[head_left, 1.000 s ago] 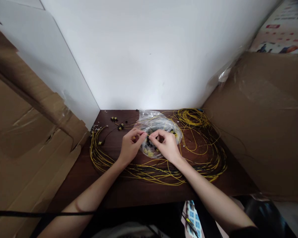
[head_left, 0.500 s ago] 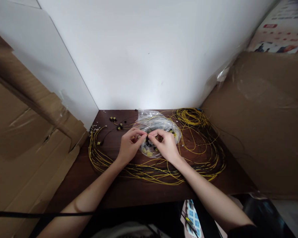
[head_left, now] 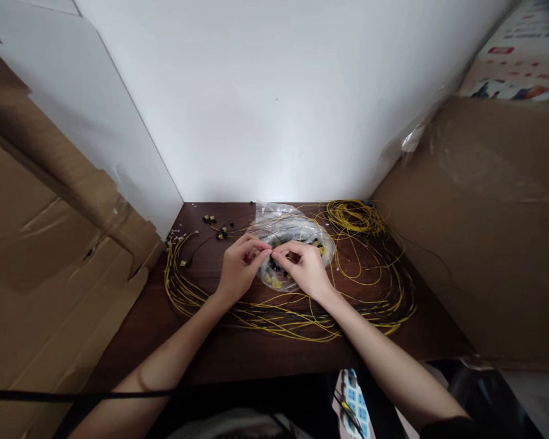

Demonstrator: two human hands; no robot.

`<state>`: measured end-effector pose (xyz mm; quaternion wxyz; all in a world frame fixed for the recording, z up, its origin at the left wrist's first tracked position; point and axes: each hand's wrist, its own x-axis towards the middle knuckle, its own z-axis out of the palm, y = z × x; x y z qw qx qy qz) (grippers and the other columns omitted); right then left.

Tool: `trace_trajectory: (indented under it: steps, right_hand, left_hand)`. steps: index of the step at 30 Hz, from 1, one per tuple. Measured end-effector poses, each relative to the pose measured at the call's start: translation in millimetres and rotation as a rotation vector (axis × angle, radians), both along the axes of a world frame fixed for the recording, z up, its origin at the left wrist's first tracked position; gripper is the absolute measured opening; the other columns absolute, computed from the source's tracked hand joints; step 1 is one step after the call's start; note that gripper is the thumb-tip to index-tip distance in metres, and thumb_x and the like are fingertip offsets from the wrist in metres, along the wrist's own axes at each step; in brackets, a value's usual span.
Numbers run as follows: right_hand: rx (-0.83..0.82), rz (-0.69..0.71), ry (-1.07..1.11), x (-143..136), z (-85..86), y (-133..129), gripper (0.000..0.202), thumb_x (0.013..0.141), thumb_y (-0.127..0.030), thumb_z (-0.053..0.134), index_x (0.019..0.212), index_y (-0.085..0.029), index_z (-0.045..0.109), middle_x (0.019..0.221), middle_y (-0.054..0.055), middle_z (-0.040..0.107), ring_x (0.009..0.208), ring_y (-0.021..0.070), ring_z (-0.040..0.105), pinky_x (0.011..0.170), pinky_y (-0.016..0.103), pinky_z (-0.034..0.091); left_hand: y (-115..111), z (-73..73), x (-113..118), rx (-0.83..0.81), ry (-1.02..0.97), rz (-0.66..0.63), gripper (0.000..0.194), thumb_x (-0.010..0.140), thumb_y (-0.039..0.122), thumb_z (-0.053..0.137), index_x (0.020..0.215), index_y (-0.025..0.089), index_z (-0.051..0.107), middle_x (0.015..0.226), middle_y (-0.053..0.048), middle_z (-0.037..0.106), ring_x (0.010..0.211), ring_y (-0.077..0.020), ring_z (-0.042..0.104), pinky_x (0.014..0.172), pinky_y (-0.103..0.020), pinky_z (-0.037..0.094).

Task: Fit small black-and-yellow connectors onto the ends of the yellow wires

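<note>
Pinching thumb-to-finger with left hand (head_left: 242,265) and right hand (head_left: 306,266) over clear plastic bag (head_left: 278,211), near coiled yellow wire (head_left: 353,219), with anything held too small to discern.

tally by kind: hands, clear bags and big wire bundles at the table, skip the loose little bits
Hands: 2 (left hand, right hand)
Clear plastic bag: 1
Wire bundles: 2 (yellow coil at far right, yellow-and-black loop in front)
Total: 5

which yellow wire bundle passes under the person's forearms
The front bundle, in a long loose arc below both forearms; the back-right bundle is wound into a compact coil, clear of them.
</note>
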<state>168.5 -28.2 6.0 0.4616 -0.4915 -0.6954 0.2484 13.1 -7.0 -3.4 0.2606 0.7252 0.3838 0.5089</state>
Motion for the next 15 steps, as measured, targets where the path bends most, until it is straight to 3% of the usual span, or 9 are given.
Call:
trace_trajectory:
  steps: [15]
  right_hand:
    - [-0.149,0.001,0.099,2.9,-1.3,3.5,0.018,0.078,-0.029,0.056,0.078,-0.015,0.066,0.071,0.002,0.064,0.057,0.0102,0.051,0.056,0.023,0.04]
  left_hand:
    - [0.7,6.1,-5.4,0.096,0.12,-0.048,0.009,0.08,0.02,0.057,0.084,0.017,0.065,0.081,-0.002,0.055,0.057,-0.0076,0.042,0.054,-0.022,0.036]
